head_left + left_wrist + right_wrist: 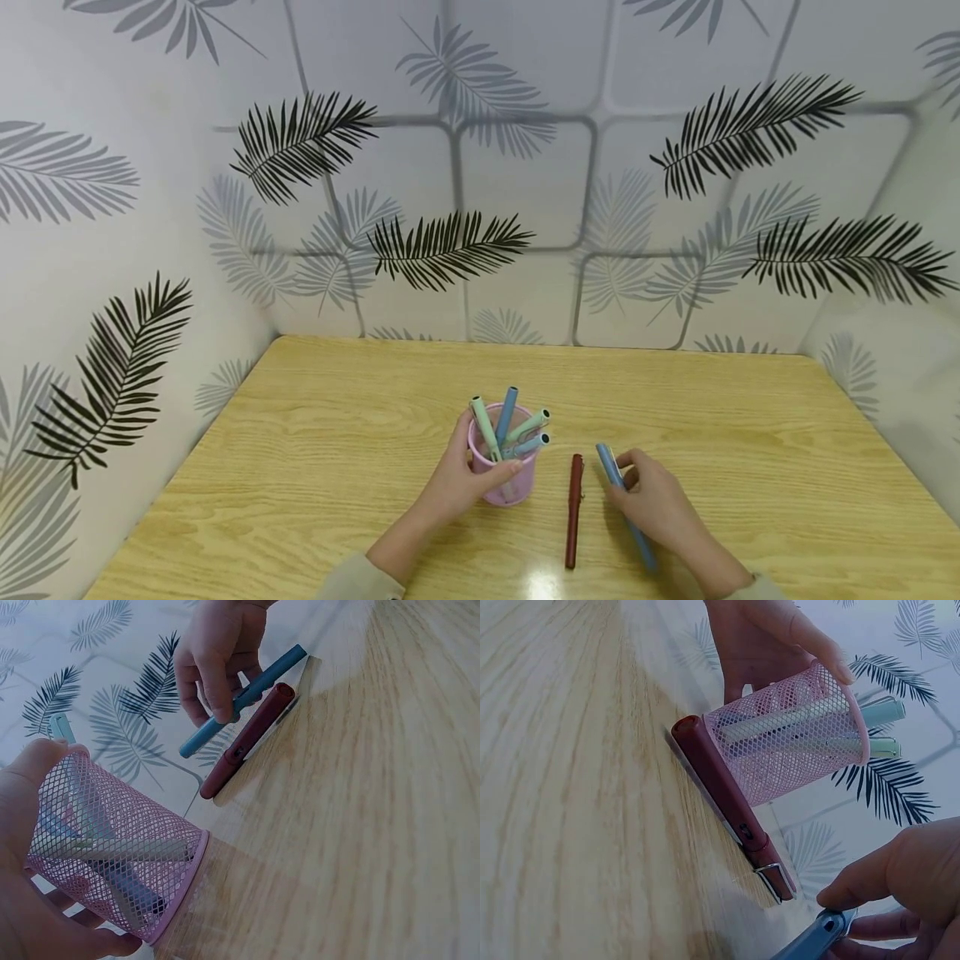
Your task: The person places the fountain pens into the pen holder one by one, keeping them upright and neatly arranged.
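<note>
My left hand (465, 479) grips a pink mesh pen cup (510, 487) round its side, thumb across the front. Inside the cup stand several capped pens, light green (483, 425) and blue (507, 412). My right hand (656, 500) pinches a blue pen (637, 533) near its capped end between thumb and fingers; in the left wrist view this pen (244, 701) is slanted beside the red one. Between the cup and my right hand, a dark red pen (574, 510) with a metal clip lies on the table.
The wood-grain table (315, 433) reaches back to a wall (525, 183) with a leaf pattern. Another patterned wall (97, 250) borders its left side. A bright reflection shows near the front edge.
</note>
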`<state>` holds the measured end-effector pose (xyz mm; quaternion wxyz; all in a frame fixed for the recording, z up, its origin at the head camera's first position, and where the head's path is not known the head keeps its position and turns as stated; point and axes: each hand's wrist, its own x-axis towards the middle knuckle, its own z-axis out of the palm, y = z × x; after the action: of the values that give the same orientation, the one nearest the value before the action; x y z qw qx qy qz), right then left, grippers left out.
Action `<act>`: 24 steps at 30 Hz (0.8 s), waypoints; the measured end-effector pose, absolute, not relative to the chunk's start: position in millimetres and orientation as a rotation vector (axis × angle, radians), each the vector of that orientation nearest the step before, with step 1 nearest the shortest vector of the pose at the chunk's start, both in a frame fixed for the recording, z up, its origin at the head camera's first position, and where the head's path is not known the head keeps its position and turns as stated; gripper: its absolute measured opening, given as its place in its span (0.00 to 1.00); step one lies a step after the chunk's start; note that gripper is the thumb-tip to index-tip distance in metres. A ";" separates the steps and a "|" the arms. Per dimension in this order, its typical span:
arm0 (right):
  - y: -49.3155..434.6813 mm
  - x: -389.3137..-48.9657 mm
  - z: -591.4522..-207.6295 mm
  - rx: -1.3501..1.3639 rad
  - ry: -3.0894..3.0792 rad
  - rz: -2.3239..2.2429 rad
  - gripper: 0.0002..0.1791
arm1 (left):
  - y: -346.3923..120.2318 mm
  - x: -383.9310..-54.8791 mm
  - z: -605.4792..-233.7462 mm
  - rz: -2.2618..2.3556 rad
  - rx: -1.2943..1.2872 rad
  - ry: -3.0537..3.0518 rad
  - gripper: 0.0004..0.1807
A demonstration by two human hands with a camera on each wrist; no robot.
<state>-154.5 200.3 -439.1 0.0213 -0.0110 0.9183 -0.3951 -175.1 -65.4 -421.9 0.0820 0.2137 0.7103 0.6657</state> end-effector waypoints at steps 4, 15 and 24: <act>198.7 -153.6 -436.7 -0.041 2.850 -1.272 0.18 | -65.8 -175.0 -422.3 1.981 0.639 2.125 0.42; 196.9 -152.4 -434.2 -0.039 2.846 -1.348 0.18 | -65.7 -174.9 -422.8 1.990 0.628 2.119 0.41; 196.2 -150.2 -427.2 -0.055 2.876 -1.420 0.18 | -65.1 -175.3 -422.8 2.003 0.630 2.117 0.41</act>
<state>-150.2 196.2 -427.2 -0.0330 -0.0171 0.8961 -0.4424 -175.3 -65.1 -422.8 0.0798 0.2107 0.7077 0.6696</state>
